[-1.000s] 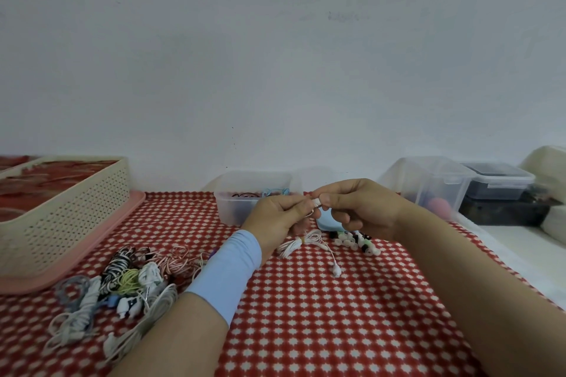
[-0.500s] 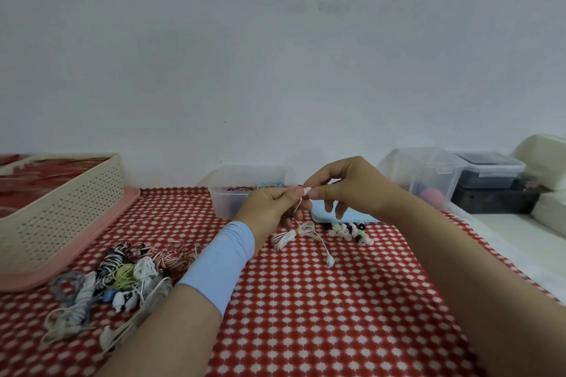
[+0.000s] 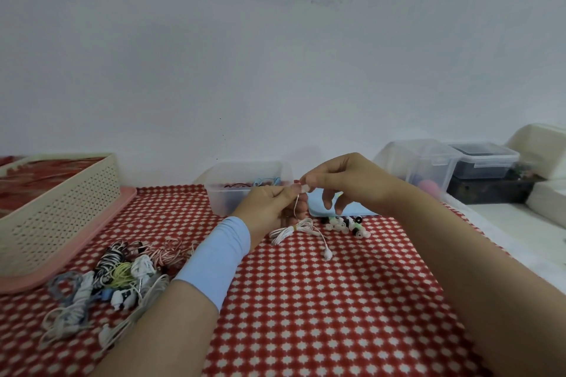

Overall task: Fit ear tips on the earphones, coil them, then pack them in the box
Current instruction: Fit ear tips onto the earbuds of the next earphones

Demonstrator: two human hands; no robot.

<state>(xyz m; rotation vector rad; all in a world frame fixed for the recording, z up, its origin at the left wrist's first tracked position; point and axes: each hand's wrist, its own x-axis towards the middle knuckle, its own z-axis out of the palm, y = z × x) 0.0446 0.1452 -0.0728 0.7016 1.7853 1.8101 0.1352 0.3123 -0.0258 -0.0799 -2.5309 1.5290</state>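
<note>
**Both hands pinching one end of the white earphones above a checked tabletop**

A plain pale wall is filling the upper half of the view and meeting the far edge of the tabletop, which is wearing a red-and-white checked cloth. Along the right edge a white ledge is running away from the camera.

A cream perforated basket is sitting on a pink tray at the left edge. Against the wall, a clear box is holding a few dark and blue cords. To the right, a clear tub and a dark lidded container are standing side by side.

A heap of coiled earphones is lying just beside the tray. A broad band of bare cloth is showing between the two forearms, toward the near edge.

The left hand, with a light blue sleeve on its forearm, is pinching the cord of the white earphones just below its top end. The right hand is pinching that top end between thumb and forefinger, its other fingers hanging loosely apart. Whether a tip is on it is too small to tell.

The bundled cord is resting on the cloth below the hands, one earbud trailing nearer. Loose ear tips are lying just beside a blue lid.
</note>
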